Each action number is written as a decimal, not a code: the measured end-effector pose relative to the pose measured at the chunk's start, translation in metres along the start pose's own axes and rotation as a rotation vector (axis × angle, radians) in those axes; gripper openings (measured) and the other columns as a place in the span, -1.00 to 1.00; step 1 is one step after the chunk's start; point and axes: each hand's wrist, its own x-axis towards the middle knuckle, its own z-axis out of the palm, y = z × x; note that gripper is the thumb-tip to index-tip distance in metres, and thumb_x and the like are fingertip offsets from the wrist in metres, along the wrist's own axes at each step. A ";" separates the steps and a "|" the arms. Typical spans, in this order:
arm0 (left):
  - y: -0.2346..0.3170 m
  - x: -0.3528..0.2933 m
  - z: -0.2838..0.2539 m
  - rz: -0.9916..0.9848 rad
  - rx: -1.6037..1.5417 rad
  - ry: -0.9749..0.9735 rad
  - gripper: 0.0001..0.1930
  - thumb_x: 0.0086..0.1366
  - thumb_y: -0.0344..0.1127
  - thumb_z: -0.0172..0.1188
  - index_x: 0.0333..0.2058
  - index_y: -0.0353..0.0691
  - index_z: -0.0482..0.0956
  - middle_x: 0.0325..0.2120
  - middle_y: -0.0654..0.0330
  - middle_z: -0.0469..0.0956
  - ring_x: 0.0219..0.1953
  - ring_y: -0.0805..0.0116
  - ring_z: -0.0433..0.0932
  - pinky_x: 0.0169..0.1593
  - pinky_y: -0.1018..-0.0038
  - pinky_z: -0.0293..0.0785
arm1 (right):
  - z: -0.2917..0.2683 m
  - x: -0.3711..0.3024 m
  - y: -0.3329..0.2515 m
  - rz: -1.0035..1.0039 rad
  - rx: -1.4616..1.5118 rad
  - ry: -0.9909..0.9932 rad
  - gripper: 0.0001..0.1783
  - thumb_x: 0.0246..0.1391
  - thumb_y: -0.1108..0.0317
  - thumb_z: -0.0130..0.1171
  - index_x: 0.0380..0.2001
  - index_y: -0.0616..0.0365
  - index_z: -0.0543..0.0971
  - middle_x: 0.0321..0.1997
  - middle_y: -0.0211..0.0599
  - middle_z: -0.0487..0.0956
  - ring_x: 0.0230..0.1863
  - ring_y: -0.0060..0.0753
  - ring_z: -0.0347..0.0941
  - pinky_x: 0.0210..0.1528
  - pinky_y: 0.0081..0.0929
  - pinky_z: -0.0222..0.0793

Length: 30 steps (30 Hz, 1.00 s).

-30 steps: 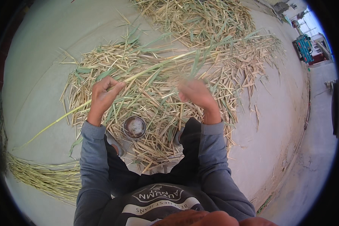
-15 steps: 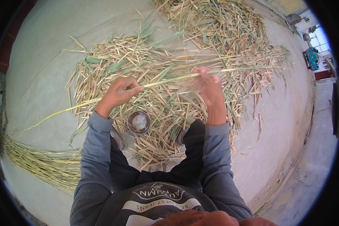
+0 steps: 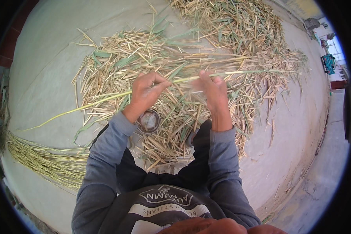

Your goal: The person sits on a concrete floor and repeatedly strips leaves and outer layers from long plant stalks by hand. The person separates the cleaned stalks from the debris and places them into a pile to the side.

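Note:
A long thin green-yellow stalk [image 3: 105, 100] lies across both hands, its thin end reaching far left and a leafy end pointing right. My left hand [image 3: 146, 93] is closed round it, thumb and fingers pinching just left of the middle. A short way to the right, my right hand [image 3: 216, 93] holds the same stalk between thumb and fingers; some of its fingers are smeared by motion. Beneath them spreads a heap of dry cut stalk pieces and leaf strips [image 3: 117, 54]. Close below my left wrist stands a small round bowl [image 3: 149, 121], partly covered by that wrist.
A bundle of long green stalks [image 3: 46, 160] lies on the concrete floor [image 3: 50, 78] at the left. Another pile of husks and leaves [image 3: 238, 23] sits at the far side. A teal vehicle [image 3: 328, 63] stands far right. My legs flank the near heap.
My left hand has moved right along the stalk, nearer to my right hand. My right hand has shifted slightly left on the stalk. The whole view has shifted a little.

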 end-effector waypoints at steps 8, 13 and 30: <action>-0.003 0.002 -0.006 0.150 0.191 -0.102 -0.65 0.26 -0.19 0.39 -0.11 -0.32 0.61 -0.34 0.08 0.65 -0.26 0.16 0.63 -0.11 0.27 0.51 | -0.001 -0.003 0.010 -0.029 0.004 0.005 -0.53 0.26 0.08 0.35 -0.11 0.36 0.62 -0.23 -0.05 0.73 -0.26 -0.34 0.70 -0.20 -0.49 0.58; -0.002 0.003 0.008 0.325 0.346 0.031 -0.77 0.17 -0.29 0.46 -0.24 -0.25 0.69 -0.42 0.10 0.64 -0.37 0.13 0.58 -0.24 0.24 0.44 | 0.013 0.002 0.005 -0.057 -0.045 0.091 -0.42 0.20 -0.01 0.40 -0.13 0.42 0.62 -0.29 -0.02 0.72 -0.30 -0.33 0.69 -0.21 -0.49 0.57; -0.022 0.012 -0.021 -0.604 -0.608 0.188 -0.82 0.30 -0.39 0.41 -0.25 -0.34 0.60 -0.37 0.17 0.71 -0.33 0.51 0.65 -0.23 0.57 0.54 | 0.008 -0.002 0.001 -0.048 0.005 -0.158 -0.68 0.24 0.17 0.39 -0.16 0.20 0.61 -0.14 -0.11 0.74 -0.15 -0.42 0.67 -0.06 -0.46 0.56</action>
